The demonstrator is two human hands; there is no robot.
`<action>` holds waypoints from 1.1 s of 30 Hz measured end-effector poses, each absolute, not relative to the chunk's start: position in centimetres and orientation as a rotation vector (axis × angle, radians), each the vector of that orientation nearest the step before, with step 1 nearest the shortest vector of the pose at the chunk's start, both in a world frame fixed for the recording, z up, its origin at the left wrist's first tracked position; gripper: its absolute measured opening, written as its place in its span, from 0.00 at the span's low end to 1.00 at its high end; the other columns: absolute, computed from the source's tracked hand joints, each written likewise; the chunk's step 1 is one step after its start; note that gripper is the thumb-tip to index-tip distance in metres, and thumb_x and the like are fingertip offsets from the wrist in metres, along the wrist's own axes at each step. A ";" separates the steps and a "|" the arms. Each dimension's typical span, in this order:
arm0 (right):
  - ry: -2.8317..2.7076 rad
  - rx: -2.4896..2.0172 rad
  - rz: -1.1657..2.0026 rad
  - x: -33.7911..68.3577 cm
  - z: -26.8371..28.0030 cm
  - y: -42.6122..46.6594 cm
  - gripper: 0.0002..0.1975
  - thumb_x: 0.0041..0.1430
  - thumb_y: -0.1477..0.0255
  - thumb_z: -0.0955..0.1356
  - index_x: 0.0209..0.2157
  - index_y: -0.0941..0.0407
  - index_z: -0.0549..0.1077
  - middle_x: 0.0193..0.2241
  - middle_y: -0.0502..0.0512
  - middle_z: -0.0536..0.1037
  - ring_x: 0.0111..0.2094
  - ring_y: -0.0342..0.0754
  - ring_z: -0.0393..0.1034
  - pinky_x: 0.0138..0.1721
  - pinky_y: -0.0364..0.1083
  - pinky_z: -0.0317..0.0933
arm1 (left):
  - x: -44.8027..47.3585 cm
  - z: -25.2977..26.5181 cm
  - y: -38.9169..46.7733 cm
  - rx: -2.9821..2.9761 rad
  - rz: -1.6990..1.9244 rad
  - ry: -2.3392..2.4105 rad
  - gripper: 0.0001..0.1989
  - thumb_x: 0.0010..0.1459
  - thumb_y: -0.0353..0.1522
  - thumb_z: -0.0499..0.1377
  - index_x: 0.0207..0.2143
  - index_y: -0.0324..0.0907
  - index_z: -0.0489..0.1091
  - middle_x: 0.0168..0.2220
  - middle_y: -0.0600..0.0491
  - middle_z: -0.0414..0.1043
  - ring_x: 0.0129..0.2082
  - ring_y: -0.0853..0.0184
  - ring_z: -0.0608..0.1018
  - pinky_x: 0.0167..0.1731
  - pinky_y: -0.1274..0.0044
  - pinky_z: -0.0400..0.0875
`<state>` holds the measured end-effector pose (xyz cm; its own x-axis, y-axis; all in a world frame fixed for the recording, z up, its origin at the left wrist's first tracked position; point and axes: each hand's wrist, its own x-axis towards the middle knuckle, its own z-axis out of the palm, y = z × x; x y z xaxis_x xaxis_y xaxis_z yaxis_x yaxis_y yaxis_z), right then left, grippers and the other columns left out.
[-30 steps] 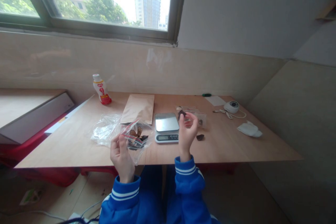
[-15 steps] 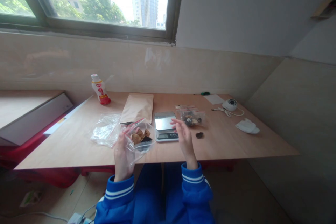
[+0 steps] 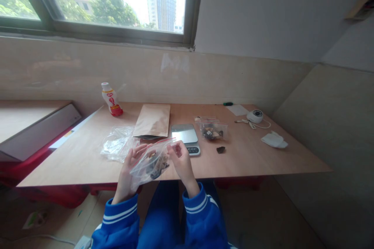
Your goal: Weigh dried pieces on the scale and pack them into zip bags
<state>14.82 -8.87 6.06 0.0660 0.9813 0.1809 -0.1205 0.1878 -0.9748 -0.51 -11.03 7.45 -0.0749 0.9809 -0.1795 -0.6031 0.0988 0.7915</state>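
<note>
A clear zip-lock bag (image 3: 143,171) with a red seal line hangs between my two hands, holding brown and dark dried pieces (image 3: 156,165). My left hand (image 3: 128,169) grips its left side. At the right end of the seal, my right hand (image 3: 181,159) pinches the bag's edge between thumb and fingers. Just behind my right hand stands a kitchen scale (image 3: 184,133) with a bare metal plate; my hand hides part of its display. One dark dried piece (image 3: 221,149) lies on the table right of the scale.
A brown paper pouch (image 3: 153,118) and clear plastic bags (image 3: 117,144) lie at left, near a bottle (image 3: 112,99). Right of the scale sits another filled zip-lock bag (image 3: 213,130). Farther right are a small white fan (image 3: 255,116) with its cable and a crumpled tissue (image 3: 274,140).
My right hand has moved left from beside the scale and taken hold of the bag's edge. The bag has been tilted and its mouth now looks flattened.
</note>
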 end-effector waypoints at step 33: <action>-0.930 -1.001 0.891 19.9 4.3 -7.7 0.18 0.54 0.55 0.68 0.31 0.57 0.72 0.27 0.56 0.80 0.28 0.49 0.74 0.33 0.47 0.66 | 3.7 13.6 -8.8 1.551 1.640 1.391 0.06 0.49 0.38 0.64 0.28 0.46 0.76 0.30 0.54 0.76 0.29 0.66 0.75 0.32 0.79 0.66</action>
